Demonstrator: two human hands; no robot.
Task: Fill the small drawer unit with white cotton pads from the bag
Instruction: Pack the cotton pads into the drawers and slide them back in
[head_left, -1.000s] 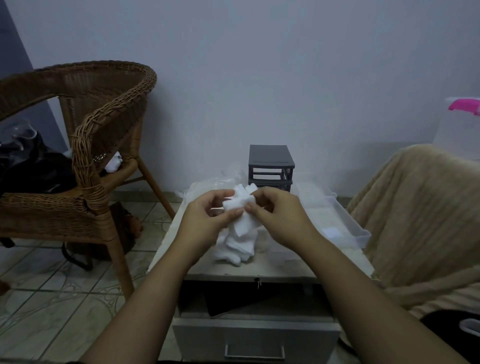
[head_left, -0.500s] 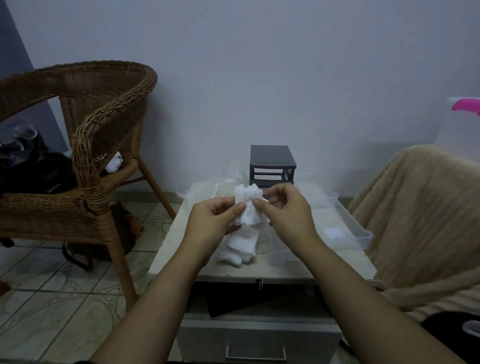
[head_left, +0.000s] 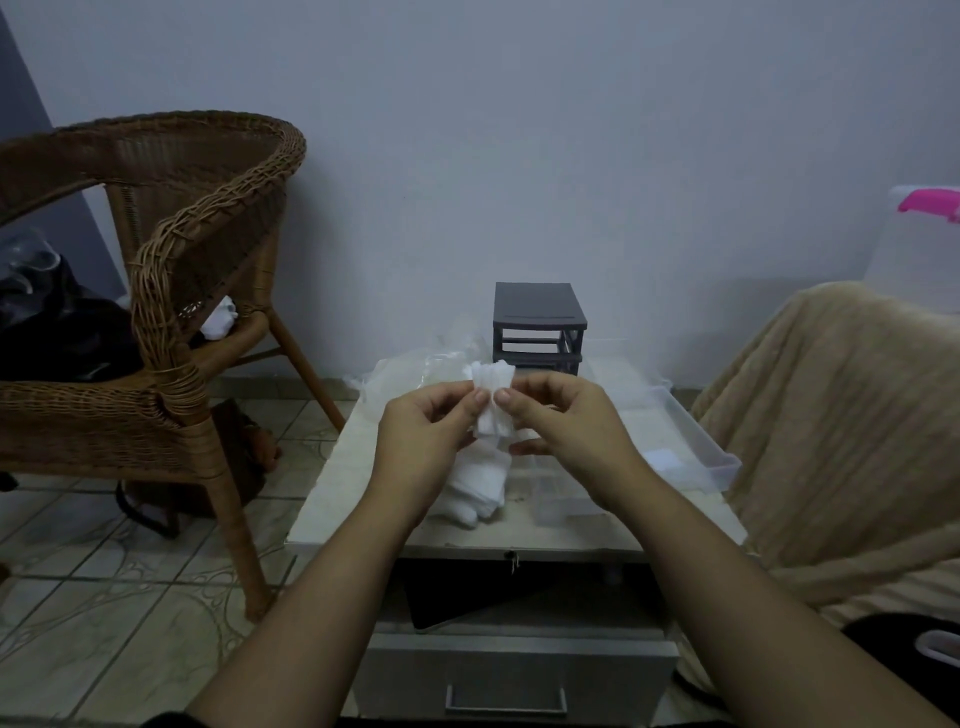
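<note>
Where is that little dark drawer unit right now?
The drawer unit stands at the far middle of the small table, against the wall, just behind the pads pinched between the left hand and right hand.

Drawer unit (head_left: 537, 327) at frame centre on the table's (head_left: 332, 499) far side, bag (head_left: 415, 371) left of it, tray (head_left: 696, 447) lower right, pad pile (head_left: 475, 486) below centre, wicker chair (head_left: 171, 312) at left.

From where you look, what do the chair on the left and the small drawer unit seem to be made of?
The chair looks like woven rattan or wicker: brown interlaced strands and a braided rim, slightly glossy. The small drawer unit seems to be dark grey moulded plastic with a matte finish, given its smooth flat top and thin frame bars; painted metal cannot be ruled out.
</note>
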